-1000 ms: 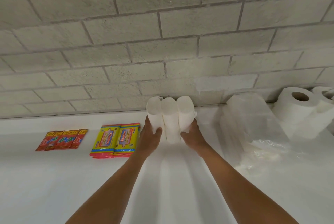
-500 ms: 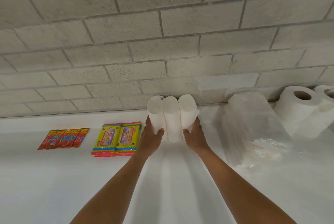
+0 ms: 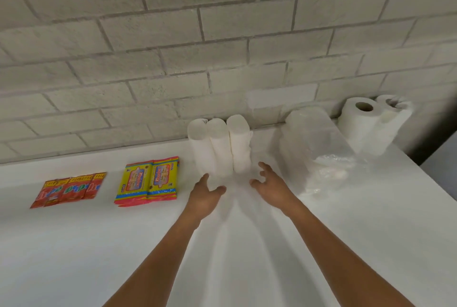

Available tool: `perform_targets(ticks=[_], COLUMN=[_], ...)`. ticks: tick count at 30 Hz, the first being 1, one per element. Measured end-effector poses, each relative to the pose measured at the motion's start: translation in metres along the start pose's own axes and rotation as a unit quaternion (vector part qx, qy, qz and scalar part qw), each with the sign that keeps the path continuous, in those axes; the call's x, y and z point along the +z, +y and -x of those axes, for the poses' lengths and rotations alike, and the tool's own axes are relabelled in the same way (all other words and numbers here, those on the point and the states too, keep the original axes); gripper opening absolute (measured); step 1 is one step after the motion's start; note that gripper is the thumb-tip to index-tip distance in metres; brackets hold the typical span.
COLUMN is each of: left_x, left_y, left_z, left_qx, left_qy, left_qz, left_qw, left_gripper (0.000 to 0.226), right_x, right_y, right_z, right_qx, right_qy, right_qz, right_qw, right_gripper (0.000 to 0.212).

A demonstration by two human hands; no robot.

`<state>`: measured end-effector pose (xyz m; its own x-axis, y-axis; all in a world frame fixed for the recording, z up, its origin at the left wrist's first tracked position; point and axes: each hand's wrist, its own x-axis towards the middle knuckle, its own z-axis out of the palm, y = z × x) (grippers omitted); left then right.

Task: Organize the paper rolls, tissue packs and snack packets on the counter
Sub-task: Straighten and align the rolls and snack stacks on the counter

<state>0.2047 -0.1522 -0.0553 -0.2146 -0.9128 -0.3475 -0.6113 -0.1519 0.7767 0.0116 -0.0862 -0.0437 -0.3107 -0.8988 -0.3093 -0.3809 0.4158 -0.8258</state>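
Where glare blurs them, three rolls (image 3: 218,147) — apparently upright.

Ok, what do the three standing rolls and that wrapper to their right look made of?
Three standing rolls: soft matte white paper, probably tissue, with faint layered edges on top. Wrapper: thin clear plastic film, glossy and crinkled, with the white counter showing through.

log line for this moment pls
step: three paper rolls upright by wall | left hand open, off rolls | right hand open, off rolls
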Motion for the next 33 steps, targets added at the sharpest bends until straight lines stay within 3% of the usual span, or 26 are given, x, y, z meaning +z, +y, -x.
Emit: perform_targets(ticks=[5,10,17,22,26,33], left_x=[0.018,0.044,0.09,0.126,0.153,0.185], left_y=[0.023,0.069,0.131,0.155,0.16,0.161], left_z=[0.031,0.057,0.055,0.039,0.025,0.015], left_qx=[0.069,0.147,0.149,0.085,0.03,-0.034], left_qy=[-0.064,-0.064,-0.062,-0.03,-0.006,-0.021], left_qz=[0.031,0.052,0.095,0.134,0.165,0.263], left_qw=[0.995,0.986,0.982,0.987,0.986,0.964], left_gripper=[0.06,0.047,0.055,0.063,0.069,0.09], right_x=[-0.039,-0.102,-0.197,-0.227,-0.229,-0.212], right_y=[-0.029,-0.044,0.007,0.059,0.087,0.12], right_z=[0.051,0.08,0.064,0.03,0.003,-0.05], right_qx=[-0.062,-0.125,-0.103,-0.001,0.063,0.064], right_qy=[0.064,0.168,0.313,0.201,0.096,-0.045], right_qz=[-0.038,-0.079,-0.158,-0.211,-0.238,-0.317], right_qw=[0.995,0.975,0.931,0.956,0.964,0.945], right_gripper=[0.05,0.031,0.026,0.022,0.046,0.086])
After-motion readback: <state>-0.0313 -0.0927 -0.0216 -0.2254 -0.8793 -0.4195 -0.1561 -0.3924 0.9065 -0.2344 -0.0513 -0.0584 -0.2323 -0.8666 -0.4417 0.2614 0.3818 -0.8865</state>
